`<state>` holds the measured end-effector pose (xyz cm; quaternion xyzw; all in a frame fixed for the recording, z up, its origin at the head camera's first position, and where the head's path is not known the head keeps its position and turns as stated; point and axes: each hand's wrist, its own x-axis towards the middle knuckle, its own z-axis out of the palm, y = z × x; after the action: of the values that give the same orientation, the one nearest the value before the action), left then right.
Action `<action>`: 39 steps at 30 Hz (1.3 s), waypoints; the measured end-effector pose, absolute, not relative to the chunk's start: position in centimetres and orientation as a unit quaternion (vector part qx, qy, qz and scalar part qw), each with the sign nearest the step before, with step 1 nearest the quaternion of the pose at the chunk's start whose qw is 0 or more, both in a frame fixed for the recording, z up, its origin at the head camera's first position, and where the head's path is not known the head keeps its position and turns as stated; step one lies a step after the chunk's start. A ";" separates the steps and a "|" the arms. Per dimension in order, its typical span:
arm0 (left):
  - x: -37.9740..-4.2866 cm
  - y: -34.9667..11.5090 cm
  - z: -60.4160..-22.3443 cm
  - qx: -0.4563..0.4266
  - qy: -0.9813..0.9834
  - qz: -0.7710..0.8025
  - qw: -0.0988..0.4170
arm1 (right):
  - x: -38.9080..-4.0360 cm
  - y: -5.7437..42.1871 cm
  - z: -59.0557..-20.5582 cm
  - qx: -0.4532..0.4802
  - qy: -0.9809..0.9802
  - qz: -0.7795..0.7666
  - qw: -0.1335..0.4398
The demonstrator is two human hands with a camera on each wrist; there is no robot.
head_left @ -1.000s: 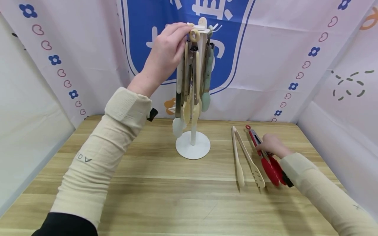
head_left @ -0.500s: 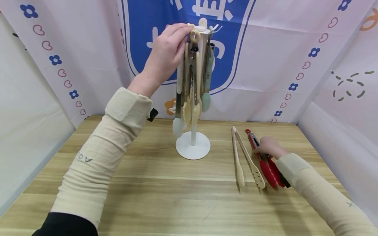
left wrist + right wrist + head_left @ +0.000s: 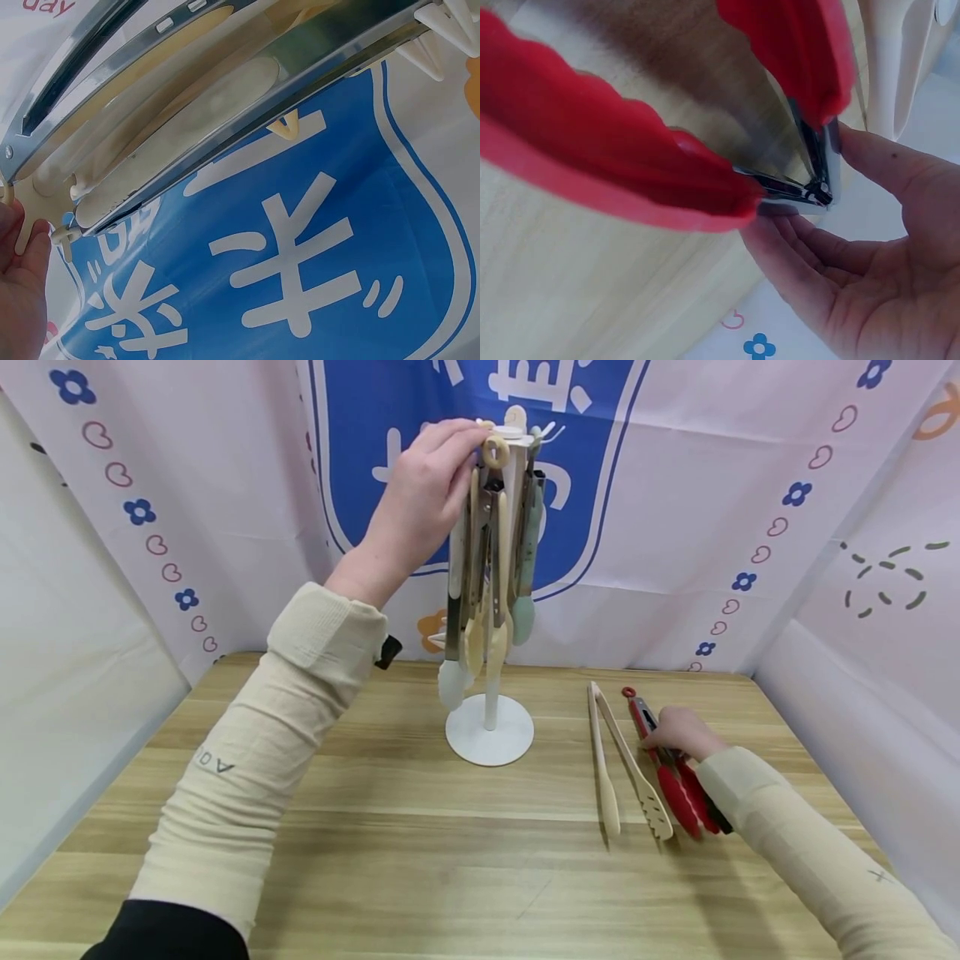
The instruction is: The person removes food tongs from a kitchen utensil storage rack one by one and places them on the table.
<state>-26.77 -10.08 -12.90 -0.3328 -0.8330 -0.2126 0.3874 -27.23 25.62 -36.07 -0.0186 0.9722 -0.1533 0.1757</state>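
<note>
A white stand (image 3: 490, 731) with a round base holds several hanging tongs, among them cream tongs (image 3: 498, 568) with a ring on top and mint green tongs (image 3: 528, 560). At the stand's top my left hand (image 3: 435, 468) pinches a hook (image 3: 30, 229) beside the cream ring. To the right, my right hand (image 3: 686, 732) grips red tongs (image 3: 678, 797) across their metal arms, thumb on one side and fingers on the other. Their scalloped red heads (image 3: 630, 150) stand apart in the right wrist view and point toward the person.
Pale wooden tongs (image 3: 607, 768) lie spread on the wood-grain table (image 3: 420, 877), just left of the red tongs. Behind rises a white cloth with a blue printed badge (image 3: 600, 527). White side walls (image 3: 862, 710) border the table.
My right hand has shifted slightly left and toward the person, bringing the red tongs along. The left hand stays at the stand's top, and the hanging tongs have not moved.
</note>
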 end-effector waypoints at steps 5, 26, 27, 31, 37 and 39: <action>-26.7 -10.1 -12.9 -0.330 -0.834 -0.215 0.386 | -27.4 24.7 -34.7 -0.046 0.980 -0.139 0.138; -26.7 -10.0 -12.9 -0.323 -0.839 -0.207 0.385 | -26.4 18.3 -27.2 -0.092 0.966 -0.242 0.001; -26.7 -10.0 -12.9 -0.323 -0.840 -0.207 0.384 | -26.4 18.2 -27.0 -0.090 0.966 -0.244 0.000; -26.7 -10.0 -12.9 -0.323 -0.839 -0.208 0.386 | -26.2 17.6 -26.2 -0.086 0.962 -0.259 -0.014; -26.6 -10.0 -12.9 -0.322 -0.840 -0.203 0.386 | -26.4 16.8 -25.5 -0.095 0.949 -0.296 -0.056; -26.6 -10.1 -13.0 -0.322 -0.840 -0.204 0.386 | -26.5 16.5 -25.3 -0.099 0.944 -0.308 -0.066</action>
<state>-26.60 -10.05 -12.96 -0.3224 -0.8401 -0.2036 0.3859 -26.51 16.55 -25.28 -0.0988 0.9438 -0.3084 -0.0655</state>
